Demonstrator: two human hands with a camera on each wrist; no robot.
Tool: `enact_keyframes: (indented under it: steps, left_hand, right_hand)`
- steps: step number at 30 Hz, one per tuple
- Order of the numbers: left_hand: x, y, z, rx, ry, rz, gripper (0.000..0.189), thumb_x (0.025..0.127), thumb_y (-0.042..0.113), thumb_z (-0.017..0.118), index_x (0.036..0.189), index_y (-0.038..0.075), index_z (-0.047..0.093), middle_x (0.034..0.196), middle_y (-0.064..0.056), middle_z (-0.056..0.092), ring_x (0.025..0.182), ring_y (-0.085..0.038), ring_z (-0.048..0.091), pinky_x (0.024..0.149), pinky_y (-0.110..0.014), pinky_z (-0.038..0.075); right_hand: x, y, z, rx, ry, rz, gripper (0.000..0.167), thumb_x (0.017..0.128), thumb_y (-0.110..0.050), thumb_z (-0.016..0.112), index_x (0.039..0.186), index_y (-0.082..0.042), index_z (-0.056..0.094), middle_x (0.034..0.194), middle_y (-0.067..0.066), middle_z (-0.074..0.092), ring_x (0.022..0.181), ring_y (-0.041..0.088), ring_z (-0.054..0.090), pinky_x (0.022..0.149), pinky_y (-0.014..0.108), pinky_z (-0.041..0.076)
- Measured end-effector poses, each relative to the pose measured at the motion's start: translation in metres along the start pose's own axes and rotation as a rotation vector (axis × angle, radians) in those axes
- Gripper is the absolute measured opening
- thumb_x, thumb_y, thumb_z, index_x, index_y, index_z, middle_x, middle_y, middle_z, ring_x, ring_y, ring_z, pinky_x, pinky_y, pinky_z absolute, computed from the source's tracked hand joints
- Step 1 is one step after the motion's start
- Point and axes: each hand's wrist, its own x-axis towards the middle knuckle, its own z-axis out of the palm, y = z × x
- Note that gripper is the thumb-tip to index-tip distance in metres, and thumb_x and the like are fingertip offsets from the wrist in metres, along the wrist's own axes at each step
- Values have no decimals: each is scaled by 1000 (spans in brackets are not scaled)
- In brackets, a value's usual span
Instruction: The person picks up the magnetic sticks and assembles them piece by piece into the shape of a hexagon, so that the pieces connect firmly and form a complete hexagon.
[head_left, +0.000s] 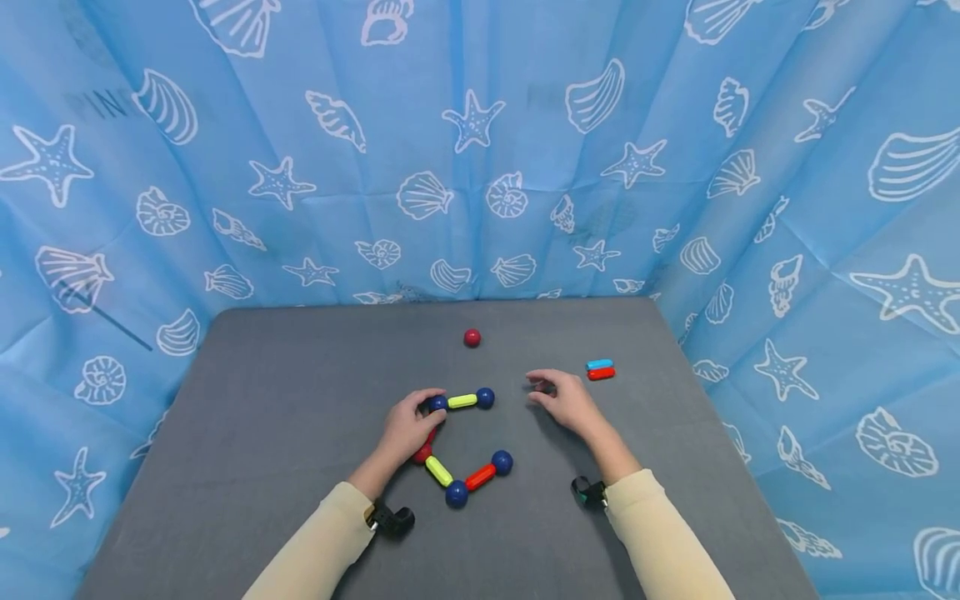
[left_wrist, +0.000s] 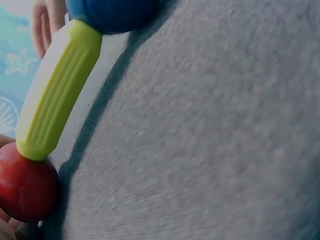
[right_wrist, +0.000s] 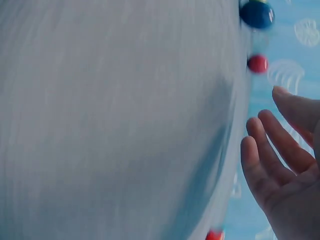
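Note:
My left hand [head_left: 405,427] holds a dark blue ball [head_left: 438,404] at the bend of a chain of balls and rods. From that ball a yellow-green rod [head_left: 462,401] runs to another blue ball [head_left: 486,397]. A red rod, mostly behind the hand, leads to a red ball [head_left: 422,455]. Beyond it come a second yellow-green rod [left_wrist: 57,92], a blue ball [head_left: 457,493], a red rod [head_left: 481,477] and an end blue ball [head_left: 502,462]. To the right, my right hand [head_left: 568,400] hovers over the table with fingers apart and nothing in them.
A loose red ball [head_left: 472,337] lies near the back of the grey table [head_left: 315,358]. Beyond my right hand, a light blue rod [head_left: 599,364] and a red rod [head_left: 601,374] lie side by side. A blue seashell curtain [head_left: 465,217] hangs behind the table and along its sides.

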Motion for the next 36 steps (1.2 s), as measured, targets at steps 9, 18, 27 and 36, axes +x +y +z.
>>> enact_keyframes:
  steps: [9, 18, 27, 36]
  left_hand:
    - [2, -2, -3, -79, -5, -32, 29, 90, 23, 77, 118, 21, 70, 67, 1, 45, 49, -13, 39, 47, -25, 31]
    - [2, -2, -4, -65, -22, -69, 30, 85, 23, 82, 111, 21, 67, 95, -3, 58, 58, -15, 44, 55, -24, 36]
    - [3, -2, -4, -5, -7, -28, 28, 85, 25, 82, 111, 24, 75, 112, -3, 64, 80, -17, 52, 71, -28, 41]
    - [4, -3, -2, 2, 10, -34, 22, 85, 26, 81, 106, 24, 75, 111, -3, 64, 84, -18, 53, 74, -30, 41]
  right_hand:
    - [-16, 36, -39, -119, 175, 60, 35, 90, -5, 74, 124, -3, 69, 119, 18, 69, 106, 34, 67, 88, 50, 54]
    - [-20, 60, -60, -276, 169, 173, 38, 91, -5, 72, 128, -2, 66, 132, 25, 61, 126, 46, 52, 103, 59, 42]
    - [-19, 62, -65, -362, 135, 223, 34, 92, -6, 71, 126, 0, 67, 131, 27, 59, 125, 47, 51, 100, 60, 43]
    - [-18, 68, -66, -410, 151, 218, 38, 92, -8, 72, 128, 1, 64, 119, 26, 59, 112, 44, 56, 93, 58, 47]
